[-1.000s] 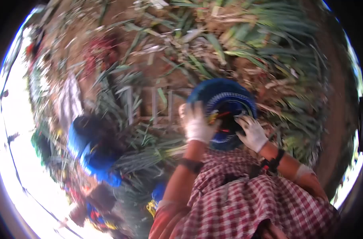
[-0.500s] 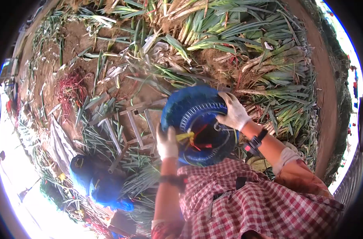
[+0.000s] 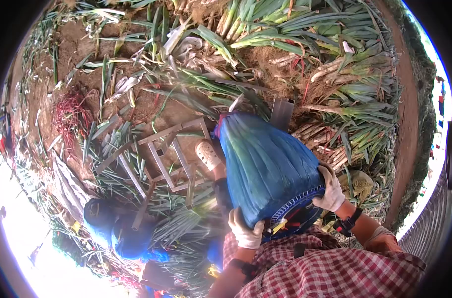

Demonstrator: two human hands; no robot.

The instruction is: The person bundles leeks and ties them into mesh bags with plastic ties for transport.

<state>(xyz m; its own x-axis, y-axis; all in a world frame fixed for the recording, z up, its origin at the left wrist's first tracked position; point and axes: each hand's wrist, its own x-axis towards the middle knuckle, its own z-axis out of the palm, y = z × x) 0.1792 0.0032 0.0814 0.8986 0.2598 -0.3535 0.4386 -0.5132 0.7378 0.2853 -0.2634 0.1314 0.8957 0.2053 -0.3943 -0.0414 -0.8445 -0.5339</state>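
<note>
A bulging blue plastic bag (image 3: 265, 164) lies lengthwise in front of my body, long green stalks showing through its side. Its far end narrows to a gathered reddish-purple tip. At the near end is a round blue slotted rim (image 3: 298, 202), with yellow and red pieces visible in its dark opening. My left hand (image 3: 246, 231), in a white glove, grips the bag's near left edge. On the right side of that end, my gloved right hand (image 3: 330, 191) is closed on the rim and bag. Both hands' fingertips are partly hidden against the blue plastic.
A metal frame (image 3: 159, 161) stands left of the bag, close to a shoe (image 3: 207, 155). Heaps of leeks (image 3: 355, 94) lie at the upper right. Red strings (image 3: 72, 115) are on the soil, and full blue bags (image 3: 129, 233) sit lower left.
The bag has tipped so that its long side now shows and its far end points away. Both hands have moved down and to the right, closer to my body, still gripping it.
</note>
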